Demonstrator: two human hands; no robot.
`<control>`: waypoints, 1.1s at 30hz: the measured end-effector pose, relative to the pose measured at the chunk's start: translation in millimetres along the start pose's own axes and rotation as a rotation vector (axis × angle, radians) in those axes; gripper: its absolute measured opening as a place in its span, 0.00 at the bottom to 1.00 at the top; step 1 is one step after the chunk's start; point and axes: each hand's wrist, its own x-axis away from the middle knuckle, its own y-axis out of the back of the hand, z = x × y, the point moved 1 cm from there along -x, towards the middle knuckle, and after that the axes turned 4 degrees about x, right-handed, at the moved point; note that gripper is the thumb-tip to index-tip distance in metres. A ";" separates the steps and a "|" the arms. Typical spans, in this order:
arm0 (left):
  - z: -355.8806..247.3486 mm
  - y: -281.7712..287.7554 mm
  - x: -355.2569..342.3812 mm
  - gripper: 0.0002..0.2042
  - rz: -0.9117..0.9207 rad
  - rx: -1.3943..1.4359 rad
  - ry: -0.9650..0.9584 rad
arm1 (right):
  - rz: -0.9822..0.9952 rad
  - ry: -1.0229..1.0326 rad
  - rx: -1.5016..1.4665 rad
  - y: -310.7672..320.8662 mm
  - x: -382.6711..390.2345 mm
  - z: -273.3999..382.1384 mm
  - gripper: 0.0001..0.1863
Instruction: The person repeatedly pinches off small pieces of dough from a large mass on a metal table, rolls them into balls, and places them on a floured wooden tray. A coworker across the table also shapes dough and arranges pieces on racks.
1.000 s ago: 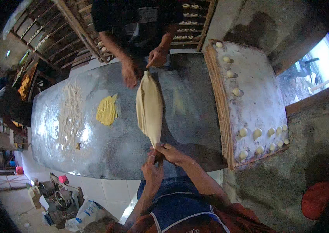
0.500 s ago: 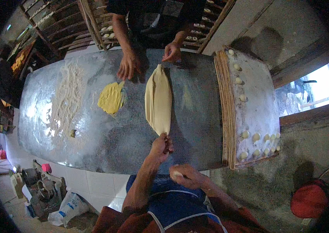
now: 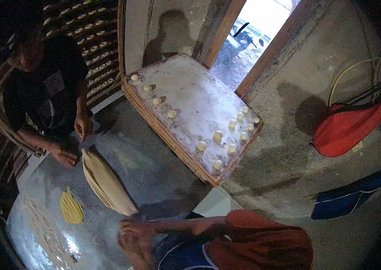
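A long, pale folded sheet of dough (image 3: 107, 184) lies slantwise on the dark table, its two ends drawn to points. At its near end my two hands meet, blurred. My left hand (image 3: 130, 246) is the lower one, closed at the dough's tip. Over it lies my right hand (image 3: 140, 226); its fingers are smeared, and whether it holds anything is hidden. Across the table, another person's hand (image 3: 83, 127) is at the dough's far tip, and that person's other hand (image 3: 65, 155) hovers beside it. Left of the dough is a flattened yellow mass (image 3: 71, 207), soft-looking.
A stack of floured boards (image 3: 177, 90) with several small dough balls (image 3: 218, 136) stands at the table's right end. Flour streaks (image 3: 42, 225) mark the table (image 3: 163, 175) at lower left. Trays on a rack (image 3: 100, 58) stand behind the other person. A red bag (image 3: 345, 130) hangs on the wall.
My view has swung to the right, so the scene appears turned. My right hand has come from near my apron to my left hand at the dough's near end.
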 end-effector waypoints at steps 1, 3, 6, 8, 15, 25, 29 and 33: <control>47.5 -17.3 16.4 0.16 -0.062 -0.033 0.102 | -0.114 0.007 0.252 19.4 20.2 9.3 0.12; 170.1 -95.0 91.8 0.16 -0.182 -0.247 0.177 | 0.116 -0.139 0.475 82.2 75.8 41.1 0.13; 220.3 -84.1 59.6 0.17 -0.338 -0.448 0.436 | -0.014 -0.270 0.868 123.7 99.4 11.0 0.16; 199.4 -49.0 4.6 0.21 -0.503 -0.410 0.664 | -0.137 -0.403 0.932 142.0 83.8 5.2 0.16; 155.1 -89.7 15.6 0.17 -0.736 -0.255 0.025 | 0.168 -0.558 0.361 104.1 101.6 -21.0 0.19; 233.9 -100.7 1.1 0.06 -0.741 -0.178 0.433 | 0.047 -0.326 0.657 89.6 117.2 -41.3 0.17; 206.4 -48.7 8.5 0.07 -0.730 0.191 0.567 | 0.461 -0.681 0.634 180.2 65.6 -26.8 0.18; 176.0 -104.7 -0.3 0.20 -0.516 -0.049 0.671 | -0.170 -0.414 0.661 121.3 66.4 -9.0 0.16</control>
